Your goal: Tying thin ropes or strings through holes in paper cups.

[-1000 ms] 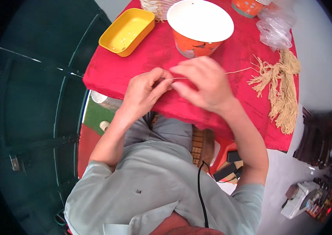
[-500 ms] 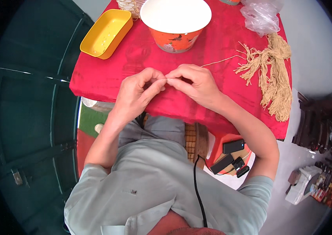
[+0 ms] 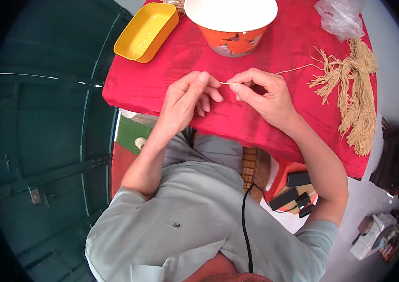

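A thin tan string (image 3: 301,68) runs from a bundle of tan strings (image 3: 360,101) on the right of the red-covered table to my right hand (image 3: 267,96). That hand pinches the string between thumb and forefinger, and a short pale end (image 3: 226,83) sticks out toward the left. My left hand (image 3: 183,98) is open, its thumb lifted and other fingers loosely bent; its forefinger tip touches or nearly touches the string's end. Both hands are above the red cloth (image 3: 162,75) near the table's front edge.
Behind the hands stands a large orange paper bucket (image 3: 237,42) with a white inside. A yellow tray (image 3: 150,44) holding small pale bits is at the far left. A clear plastic bag (image 3: 340,19) lies at the far right. Black devices (image 3: 283,199) rest on a red stool (image 3: 282,175) below the table.
The left thumb has come off its pinch and the left fingers have spread. A little more string shows between the hands. The whole view has shifted, so everything appears farther right.
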Demonstrator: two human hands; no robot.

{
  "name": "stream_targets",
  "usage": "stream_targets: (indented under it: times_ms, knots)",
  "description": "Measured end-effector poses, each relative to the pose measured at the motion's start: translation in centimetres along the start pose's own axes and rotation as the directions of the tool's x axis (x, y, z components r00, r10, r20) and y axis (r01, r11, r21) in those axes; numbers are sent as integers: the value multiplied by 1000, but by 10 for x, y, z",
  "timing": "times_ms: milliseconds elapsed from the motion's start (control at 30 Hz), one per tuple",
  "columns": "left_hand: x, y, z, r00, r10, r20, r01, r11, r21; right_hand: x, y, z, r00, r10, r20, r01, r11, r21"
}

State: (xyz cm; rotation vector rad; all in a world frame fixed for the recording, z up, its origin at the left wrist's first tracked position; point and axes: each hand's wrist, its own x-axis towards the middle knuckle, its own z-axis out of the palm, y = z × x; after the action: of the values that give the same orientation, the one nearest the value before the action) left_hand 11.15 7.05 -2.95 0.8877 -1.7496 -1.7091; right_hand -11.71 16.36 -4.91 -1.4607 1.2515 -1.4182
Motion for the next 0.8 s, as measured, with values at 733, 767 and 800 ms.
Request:
stream_targets:
  times_ms: [733,767,800]
  knots:
    - [0,1,6,973,-141,181,181,956,-230,-1,-1,2,989,-150,2,147,966,-214]
    - [-2,1,5,974,-138,179,179,954,-241,-2,-2,3,988,-153,1,150,967,-204]
    - [-1,0,4,975,-133,177,175,952,-251,-2,-2,3,987,-158,-2,154,966,-207]
